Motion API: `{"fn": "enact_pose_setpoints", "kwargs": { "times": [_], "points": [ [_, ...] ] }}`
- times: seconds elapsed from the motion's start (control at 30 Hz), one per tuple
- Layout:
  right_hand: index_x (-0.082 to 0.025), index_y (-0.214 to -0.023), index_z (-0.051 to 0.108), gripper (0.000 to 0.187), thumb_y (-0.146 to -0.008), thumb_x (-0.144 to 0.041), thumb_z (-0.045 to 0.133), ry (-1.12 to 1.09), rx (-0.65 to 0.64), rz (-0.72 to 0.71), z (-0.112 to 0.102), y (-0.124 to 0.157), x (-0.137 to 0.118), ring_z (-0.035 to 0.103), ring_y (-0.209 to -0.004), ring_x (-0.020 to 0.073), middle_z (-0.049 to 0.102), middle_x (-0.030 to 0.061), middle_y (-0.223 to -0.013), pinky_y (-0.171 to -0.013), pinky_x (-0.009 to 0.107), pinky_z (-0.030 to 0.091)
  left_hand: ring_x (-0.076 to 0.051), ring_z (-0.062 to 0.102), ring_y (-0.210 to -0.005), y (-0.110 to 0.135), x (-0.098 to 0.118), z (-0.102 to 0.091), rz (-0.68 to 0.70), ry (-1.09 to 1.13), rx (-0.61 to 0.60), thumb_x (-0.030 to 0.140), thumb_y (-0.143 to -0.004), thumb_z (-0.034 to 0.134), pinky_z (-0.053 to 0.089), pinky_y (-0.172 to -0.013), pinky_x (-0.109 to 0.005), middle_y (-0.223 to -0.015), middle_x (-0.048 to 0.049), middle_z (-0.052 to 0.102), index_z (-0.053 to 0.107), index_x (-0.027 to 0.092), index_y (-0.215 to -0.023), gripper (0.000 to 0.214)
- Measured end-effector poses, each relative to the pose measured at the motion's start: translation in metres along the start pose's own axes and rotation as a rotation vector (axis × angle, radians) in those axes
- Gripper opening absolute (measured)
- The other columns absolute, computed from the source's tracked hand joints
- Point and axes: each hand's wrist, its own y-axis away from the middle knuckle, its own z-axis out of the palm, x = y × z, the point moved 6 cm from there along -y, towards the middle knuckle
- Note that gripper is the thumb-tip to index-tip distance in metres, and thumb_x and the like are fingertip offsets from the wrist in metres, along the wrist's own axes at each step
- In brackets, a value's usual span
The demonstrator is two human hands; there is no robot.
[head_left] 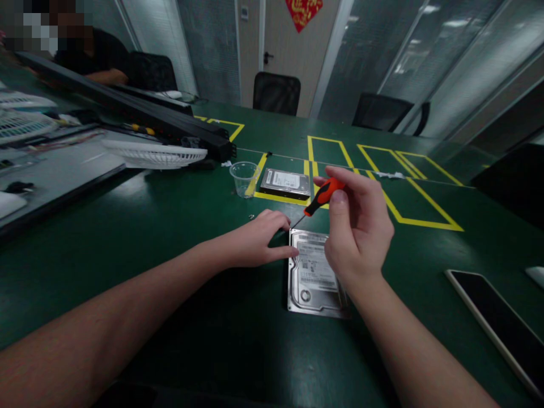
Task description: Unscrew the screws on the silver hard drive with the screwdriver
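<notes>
A silver hard drive (317, 272) with a printed label lies flat on the green table in front of me. My left hand (270, 238) grips its far left edge, thumb on the top face and fingers along the side. Wrapped round the handle of a red and black screwdriver (323, 195) is my right hand (361, 226). The screwdriver tilts down to the left, its tip at the drive's far left corner; whether it sits in a screw is too small to tell. Some small metal bits (251, 216) lie left of the drive, near my left fingers.
Behind stand a clear plastic cup (245, 178) and a second hard drive (285, 182) inside yellow tape (429, 224) outlines. A phone (497, 323) lies at right. White fan grilles (155, 154) and a long black bar (140, 102) occupy the left. A person (104, 56) sits at far left.
</notes>
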Motion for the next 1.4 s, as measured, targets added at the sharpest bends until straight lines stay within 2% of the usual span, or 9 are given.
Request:
{"fn": "enact_pose_setpoints", "kwargs": {
  "times": [0.17,0.37,0.6,0.73,0.97,1.03,1.17,1.23,1.4],
  "points": [
    [-0.028,-0.134,0.066,0.031,-0.103,-0.025,0.062,0.019,0.052,-0.005,0.0004,-0.0008,0.001,0.074,-0.111,0.0231,0.072,0.0083,-0.128,-0.094,0.045,0.067,-0.033,0.057,-0.127,0.0,0.0009,-0.0005,-0.018,-0.005,-0.007,0.055,-0.095,0.075,0.049,-0.109,-0.047,-0.133,-0.0119,0.066,0.062,0.022,-0.116,0.041],
    [-0.029,-0.128,0.069,0.027,-0.101,-0.027,0.067,0.076,0.056,-0.054,-0.0009,-0.0027,-0.0007,0.073,-0.107,0.0235,0.073,0.0055,-0.117,-0.09,0.045,0.064,-0.033,0.057,-0.127,-0.0003,0.0012,-0.0006,-0.022,-0.017,-0.01,0.055,-0.096,0.075,0.049,-0.11,-0.049,-0.133,-0.0133,0.065,0.062,0.021,-0.117,0.042],
    [-0.027,-0.138,0.065,0.033,-0.107,-0.025,0.053,-0.012,-0.011,-0.015,0.0008,-0.0012,-0.0023,0.074,-0.121,0.0257,0.071,0.0094,-0.135,-0.106,0.049,0.064,-0.032,0.057,-0.129,-0.0006,0.0001,-0.0003,-0.009,0.001,-0.002,0.053,-0.096,0.076,0.048,-0.111,-0.048,-0.134,-0.0125,0.066,0.062,0.021,-0.116,0.04],
    [-0.028,-0.135,0.065,0.031,-0.106,-0.026,0.057,-0.021,0.013,0.018,0.002,-0.0008,0.0002,0.075,-0.109,0.0224,0.072,0.0075,-0.129,-0.096,0.045,0.066,-0.033,0.057,-0.129,-0.0004,-0.0001,-0.0001,-0.023,0.0,-0.018,0.054,-0.096,0.076,0.048,-0.111,-0.048,-0.134,-0.013,0.065,0.062,0.02,-0.117,0.042],
    [-0.032,-0.133,0.068,0.033,-0.101,-0.024,0.068,0.065,0.019,-0.054,0.0014,-0.0021,-0.0015,0.073,-0.108,0.0219,0.075,0.0045,-0.121,-0.088,0.041,0.062,-0.033,0.057,-0.127,-0.0001,0.0003,-0.0004,-0.028,-0.013,-0.007,0.055,-0.096,0.075,0.049,-0.11,-0.049,-0.133,-0.0132,0.066,0.062,0.021,-0.116,0.042],
    [-0.032,-0.136,0.068,0.033,-0.103,-0.026,0.064,0.068,0.0,-0.043,0.0011,-0.0024,-0.0022,0.073,-0.112,0.0229,0.075,0.0051,-0.124,-0.092,0.042,0.063,-0.033,0.057,-0.127,-0.0004,0.0005,-0.0002,-0.022,-0.012,-0.005,0.053,-0.095,0.076,0.049,-0.11,-0.049,-0.132,-0.0131,0.066,0.062,0.021,-0.116,0.041],
    [-0.031,-0.142,0.065,0.038,-0.108,-0.025,0.051,0.041,-0.04,-0.037,0.0,-0.0023,-0.0029,0.072,-0.128,0.0265,0.073,0.0074,-0.138,-0.111,0.052,0.061,-0.032,0.057,-0.127,-0.0006,0.0013,0.0,-0.008,-0.013,-0.005,0.051,-0.096,0.077,0.048,-0.111,-0.048,-0.132,-0.0127,0.066,0.062,0.02,-0.115,0.039],
    [-0.03,-0.143,0.065,0.039,-0.108,-0.024,0.05,0.024,-0.05,-0.037,0.0001,-0.0021,-0.0022,0.072,-0.13,0.0277,0.072,0.0081,-0.142,-0.113,0.055,0.06,-0.032,0.057,-0.127,-0.0005,0.0016,-0.0002,-0.007,-0.013,-0.004,0.051,-0.096,0.077,0.048,-0.111,-0.048,-0.132,-0.0126,0.066,0.062,0.02,-0.115,0.039],
    [-0.029,-0.139,0.066,0.036,-0.104,-0.024,0.059,0.04,0.007,-0.034,0.0006,-0.0017,-0.0015,0.074,-0.119,0.0257,0.074,0.0088,-0.134,-0.098,0.048,0.066,-0.032,0.057,-0.128,-0.0007,0.0012,0.0,-0.025,-0.015,-0.015,0.053,-0.096,0.077,0.049,-0.11,-0.048,-0.133,-0.0129,0.065,0.063,0.019,-0.117,0.042]
  ]
}}
